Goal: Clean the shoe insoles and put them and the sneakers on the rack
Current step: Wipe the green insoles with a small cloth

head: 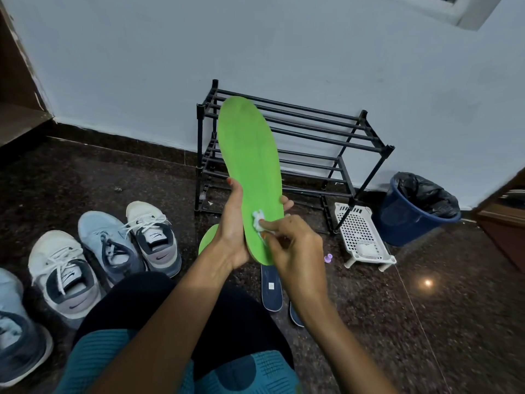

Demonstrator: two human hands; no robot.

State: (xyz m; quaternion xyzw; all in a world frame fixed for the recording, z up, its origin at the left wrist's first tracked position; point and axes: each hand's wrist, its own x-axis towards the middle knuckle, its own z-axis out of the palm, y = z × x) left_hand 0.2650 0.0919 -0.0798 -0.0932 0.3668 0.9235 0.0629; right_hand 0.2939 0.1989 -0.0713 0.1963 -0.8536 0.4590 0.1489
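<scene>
My left hand (231,223) grips a bright green insole (248,155) near its heel end and holds it upright in front of the black shoe rack (326,132). My right hand (295,248) pinches a small white wipe (259,220) and presses it on the insole's lower part. A second green insole (206,241) lies on the floor, partly hidden behind my left wrist. Two dark blue insoles (272,291) lie on the floor under my right forearm. Several sneakers stand at the left: two white ones (61,268) and two light blue ones (109,245).
A white perforated plastic tray (362,231) stands on the floor right of the rack. A blue bin with a black liner (412,209) sits by the wall. A small purple object (328,257) lies near the tray. Wooden furniture flanks both sides.
</scene>
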